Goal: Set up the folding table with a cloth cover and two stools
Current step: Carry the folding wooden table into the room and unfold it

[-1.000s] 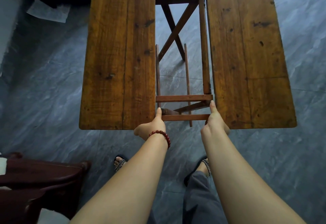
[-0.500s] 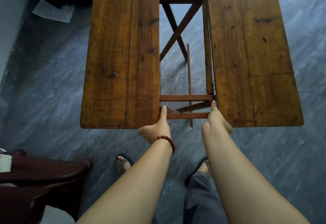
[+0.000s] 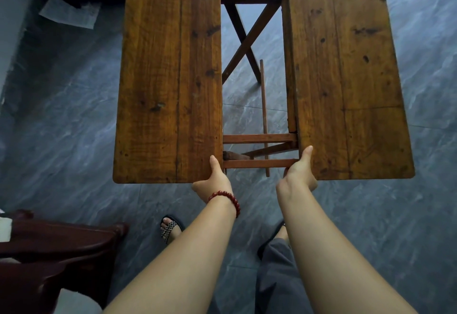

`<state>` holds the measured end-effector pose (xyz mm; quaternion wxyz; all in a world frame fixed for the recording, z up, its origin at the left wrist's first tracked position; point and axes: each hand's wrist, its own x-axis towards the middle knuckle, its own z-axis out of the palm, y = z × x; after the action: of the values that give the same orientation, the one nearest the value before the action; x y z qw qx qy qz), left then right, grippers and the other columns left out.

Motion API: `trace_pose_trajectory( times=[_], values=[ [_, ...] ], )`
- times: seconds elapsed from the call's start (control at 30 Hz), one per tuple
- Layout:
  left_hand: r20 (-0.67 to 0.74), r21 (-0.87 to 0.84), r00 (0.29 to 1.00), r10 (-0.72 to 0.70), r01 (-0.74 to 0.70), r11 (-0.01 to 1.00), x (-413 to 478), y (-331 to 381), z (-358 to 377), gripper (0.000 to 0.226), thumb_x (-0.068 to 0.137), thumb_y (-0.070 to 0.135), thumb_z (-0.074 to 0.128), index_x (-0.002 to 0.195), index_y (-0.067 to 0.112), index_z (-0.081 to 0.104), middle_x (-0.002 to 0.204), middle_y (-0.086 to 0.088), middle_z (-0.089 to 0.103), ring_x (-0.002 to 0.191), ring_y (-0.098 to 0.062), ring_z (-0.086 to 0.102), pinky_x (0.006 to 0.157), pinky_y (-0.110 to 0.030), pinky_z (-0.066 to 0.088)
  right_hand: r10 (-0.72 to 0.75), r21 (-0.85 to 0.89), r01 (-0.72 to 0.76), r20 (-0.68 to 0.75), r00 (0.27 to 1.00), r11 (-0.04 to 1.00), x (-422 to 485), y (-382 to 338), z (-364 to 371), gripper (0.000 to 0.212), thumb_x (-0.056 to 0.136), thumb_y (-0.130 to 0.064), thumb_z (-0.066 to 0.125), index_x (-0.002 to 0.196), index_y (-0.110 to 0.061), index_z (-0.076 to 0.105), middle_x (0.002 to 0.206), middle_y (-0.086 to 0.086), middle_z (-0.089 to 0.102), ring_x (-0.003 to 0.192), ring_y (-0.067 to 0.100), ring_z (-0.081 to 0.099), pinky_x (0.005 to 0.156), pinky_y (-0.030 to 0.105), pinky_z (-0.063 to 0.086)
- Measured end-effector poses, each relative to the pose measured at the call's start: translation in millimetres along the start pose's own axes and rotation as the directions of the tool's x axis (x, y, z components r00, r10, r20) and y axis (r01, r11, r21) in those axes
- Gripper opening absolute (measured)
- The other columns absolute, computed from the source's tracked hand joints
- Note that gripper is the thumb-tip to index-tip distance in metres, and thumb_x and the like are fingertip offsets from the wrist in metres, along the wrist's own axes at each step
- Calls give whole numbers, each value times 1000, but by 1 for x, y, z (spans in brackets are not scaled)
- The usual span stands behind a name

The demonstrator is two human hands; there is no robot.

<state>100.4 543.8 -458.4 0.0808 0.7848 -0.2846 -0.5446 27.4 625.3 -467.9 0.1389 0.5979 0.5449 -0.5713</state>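
Between 2 table leaves — hands grip inner edges.

The folding table you held was wood: its two top boards were amber, varnished to a dull sheen, grainy, pocked with dark knots and stains. Its frame was redder wood, matt. The floor looked like smooth grey veined tile. Your bracelet had glossy red beads; the paper sheet was matt white.
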Motion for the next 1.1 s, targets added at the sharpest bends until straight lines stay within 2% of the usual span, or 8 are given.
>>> trace_pose_trajectory(
  times=[0.17,0.33,0.53,0.67,0.77,0.87,1.0,1.1],
  values=[
    [14,34,1000,13,-13,999,6,-4,-5,70,81,45,67,134,11,39,134,-7,50,120,-29,52,102,-42,43,-16,-5,16,40,999,1000,6,3,-5,82,72,-61,69,133,-12,47,123,5,61,110,24,61,84,31,51],
    [69,2,997,-21,21,1000,18,-7,-7,73,74,49,72,128,10,43,127,-6,54,109,-27,59,95,-42,50,-36,-37,39,73,997,999,14,3,-8,75,72,-59,71,126,-11,53,120,5,63,109,23,62,94,35,51],
    [161,-110,982,-103,121,987,18,0,-11,73,73,38,77,129,8,42,120,-6,48,69,-13,49,69,-27,55,-58,-78,65,92,994,995,15,4,-17,74,80,-61,61,133,-10,47,121,4,59,108,21,61,74,25,46],
    [128,-71,990,-52,61,996,21,-2,-14,74,68,42,79,123,5,47,117,-4,52,90,-23,59,76,-32,56,-67,-138,80,96,993,987,18,7,-21,87,70,-76,58,129,-12,52,100,-1,60,75,14,58,56,25,46],
    [95,18,995,10,-12,1000,25,-4,-16,78,62,51,79,119,6,50,121,-6,55,112,-31,56,97,-44,48,-108,-154,120,81,991,981,21,7,-18,93,70,-75,58,136,-11,44,112,2,59,85,17,59,72,32,51],
    [104,51,994,20,-25,998,27,1,-15,81,61,55,78,119,6,50,122,-7,56,113,-31,56,98,-46,47,-142,-155,154,86,986,976,22,9,-16,93,69,-77,57,134,-11,45,97,0,47,59,6,36,56,23,37],
    [118,75,993,27,-36,997,35,-2,-17,80,62,52,78,121,5,50,125,-8,55,115,-32,55,98,-46,47,-113,-177,127,89,990,976,26,12,-17,88,73,-72,57,133,-9,45,115,6,60,93,21,59,87,37,49],
    [124,96,992,21,-33,995,37,-8,-20,80,61,54,77,121,8,50,127,-8,55,116,-34,54,98,-48,47,-115,-177,133,107,988,975,29,18,-23,86,72,-73,58,130,-10,47,102,1,56,71,12,52,67,28,47]
  ],
)
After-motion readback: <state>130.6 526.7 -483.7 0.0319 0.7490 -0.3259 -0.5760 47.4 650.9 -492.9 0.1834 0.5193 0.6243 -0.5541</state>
